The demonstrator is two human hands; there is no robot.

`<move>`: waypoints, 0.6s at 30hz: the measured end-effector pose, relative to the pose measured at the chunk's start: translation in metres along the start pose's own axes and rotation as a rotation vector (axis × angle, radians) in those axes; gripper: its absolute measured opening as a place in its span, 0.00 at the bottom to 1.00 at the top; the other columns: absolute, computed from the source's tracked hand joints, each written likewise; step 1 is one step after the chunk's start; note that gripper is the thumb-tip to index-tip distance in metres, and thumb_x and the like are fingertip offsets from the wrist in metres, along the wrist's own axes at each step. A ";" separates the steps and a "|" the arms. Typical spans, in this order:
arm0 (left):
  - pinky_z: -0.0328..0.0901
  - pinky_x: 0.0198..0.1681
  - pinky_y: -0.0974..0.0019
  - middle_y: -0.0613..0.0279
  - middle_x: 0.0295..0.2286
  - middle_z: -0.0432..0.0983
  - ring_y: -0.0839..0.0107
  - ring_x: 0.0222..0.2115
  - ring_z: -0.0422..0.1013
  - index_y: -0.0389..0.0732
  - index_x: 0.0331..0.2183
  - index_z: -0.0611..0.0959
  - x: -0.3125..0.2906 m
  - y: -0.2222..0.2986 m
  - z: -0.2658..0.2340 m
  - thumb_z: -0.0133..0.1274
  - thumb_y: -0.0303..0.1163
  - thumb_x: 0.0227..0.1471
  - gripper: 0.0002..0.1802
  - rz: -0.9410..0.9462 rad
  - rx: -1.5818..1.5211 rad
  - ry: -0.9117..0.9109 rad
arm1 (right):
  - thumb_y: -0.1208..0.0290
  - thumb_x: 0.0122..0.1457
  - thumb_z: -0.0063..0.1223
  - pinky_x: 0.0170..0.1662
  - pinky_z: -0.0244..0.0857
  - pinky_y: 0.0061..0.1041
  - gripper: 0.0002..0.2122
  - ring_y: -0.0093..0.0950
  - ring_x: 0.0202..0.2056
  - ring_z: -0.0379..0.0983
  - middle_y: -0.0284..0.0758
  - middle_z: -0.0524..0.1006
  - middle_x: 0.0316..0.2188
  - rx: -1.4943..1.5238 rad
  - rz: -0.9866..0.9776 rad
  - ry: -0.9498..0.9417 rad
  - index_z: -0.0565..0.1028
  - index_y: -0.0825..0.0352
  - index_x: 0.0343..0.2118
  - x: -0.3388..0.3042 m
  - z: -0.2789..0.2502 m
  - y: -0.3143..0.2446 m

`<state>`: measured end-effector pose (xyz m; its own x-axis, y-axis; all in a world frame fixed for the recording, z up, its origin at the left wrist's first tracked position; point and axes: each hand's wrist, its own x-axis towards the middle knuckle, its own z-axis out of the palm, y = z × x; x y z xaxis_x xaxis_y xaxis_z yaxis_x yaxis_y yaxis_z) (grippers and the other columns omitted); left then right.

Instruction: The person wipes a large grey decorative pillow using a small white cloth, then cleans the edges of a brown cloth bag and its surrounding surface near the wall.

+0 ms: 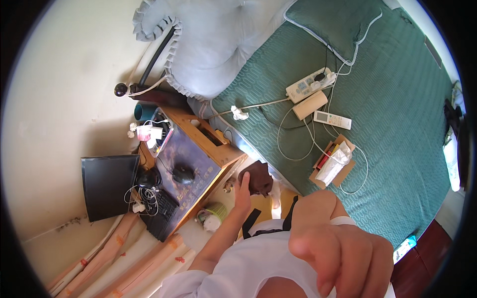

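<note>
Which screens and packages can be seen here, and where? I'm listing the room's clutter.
Monitor: dark blank rectangle, left of the wooden desk, by the wall.
Remote control: slim white bar with a small display, on the green bedspread.
Cardboard box: open, brown, on the bed, holding a clear plastic bag.
Small pink-and-white packages: at the desk's far end.

I see my left hand point(243, 191) stretched down to a dark brown, soft-looking bundle point(257, 179), fingers touching its left edge. It sits low between the wooden desk on the left and the green bed on the right. My right hand point(343, 258) hangs near, large and blurred, fingers curled downward, holding nothing.
</note>
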<state>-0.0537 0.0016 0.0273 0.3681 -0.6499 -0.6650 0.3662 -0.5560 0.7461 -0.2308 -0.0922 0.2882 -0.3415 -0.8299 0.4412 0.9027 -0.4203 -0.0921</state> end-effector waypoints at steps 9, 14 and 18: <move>0.67 0.28 0.60 0.60 0.27 0.72 0.59 0.26 0.71 0.43 0.28 0.78 0.090 0.107 0.024 0.59 0.29 0.38 0.10 1.046 1.260 -0.082 | 0.73 0.53 0.59 0.35 0.60 0.18 0.04 0.15 0.29 0.69 0.19 0.76 0.27 -0.116 0.056 0.086 0.77 0.55 0.24 -0.004 -0.017 0.012; 0.67 0.31 0.55 0.65 0.38 0.71 0.61 0.33 0.72 0.48 0.33 0.80 0.184 0.219 0.079 0.55 0.31 0.42 0.10 1.574 1.919 -0.177 | 0.71 0.57 0.54 0.38 0.61 0.19 0.05 0.15 0.30 0.69 0.20 0.75 0.30 -0.340 -0.029 0.166 0.78 0.54 0.25 -0.004 -0.042 0.011; 0.57 0.51 0.43 0.66 0.57 0.60 0.60 0.58 0.54 0.54 0.46 0.78 0.265 0.301 0.077 0.50 0.36 0.47 0.21 1.943 2.371 -0.148 | 0.77 0.49 0.55 0.31 0.59 0.23 0.04 0.24 0.26 0.68 0.27 0.74 0.26 -0.913 0.165 0.144 0.77 0.58 0.26 -0.028 -0.110 0.057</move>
<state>0.0883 -0.3777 0.0783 -0.7769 -0.6186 -0.1178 -0.4036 0.6327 -0.6609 -0.1992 -0.1336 0.1724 -0.3115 -0.9165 0.2511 0.4088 -0.3677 -0.8352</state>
